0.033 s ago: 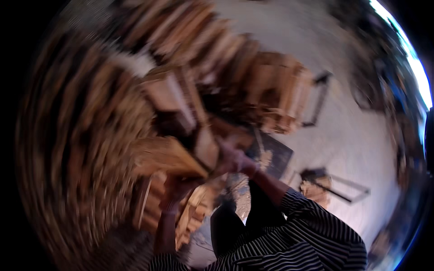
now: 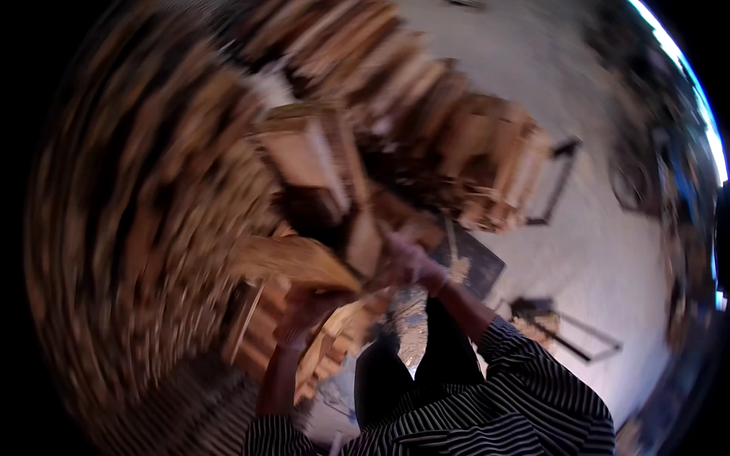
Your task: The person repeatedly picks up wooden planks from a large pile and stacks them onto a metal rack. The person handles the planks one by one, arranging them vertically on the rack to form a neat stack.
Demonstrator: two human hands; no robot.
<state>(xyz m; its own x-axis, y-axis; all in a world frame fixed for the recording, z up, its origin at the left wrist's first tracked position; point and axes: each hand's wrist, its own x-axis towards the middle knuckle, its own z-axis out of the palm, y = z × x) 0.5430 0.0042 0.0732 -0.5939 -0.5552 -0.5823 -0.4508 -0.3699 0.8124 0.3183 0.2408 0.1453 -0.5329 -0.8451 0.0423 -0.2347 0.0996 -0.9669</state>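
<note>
My left hand [image 2: 306,310] is closed on the near edge of a broad, light-brown wooden board [image 2: 293,260], its fingers partly hidden beneath. Just to the right, my right hand [image 2: 411,262] is closed around a narrower wooden plank [image 2: 363,245] that stands at an angle against the board's end. Motion blur smears the fingers of both hands. Beyond the held pieces lies a thick wooden block [image 2: 304,156] with a pale side face. Below my left hand, several lighter wood pieces [image 2: 331,342] are stacked.
A tall wood stack [image 2: 144,220] fills the left side. Bundled boards [image 2: 487,156] stand in a row at the far middle. A dark flat panel [image 2: 475,262] is on the floor near my right forearm. Black metal frames [image 2: 559,182] stand on the pale floor [image 2: 601,251] to the right.
The view has swung slightly, so the wood stacks sit farther right and lower. Both hands keep their hold on the wood and appear a little farther right.
</note>
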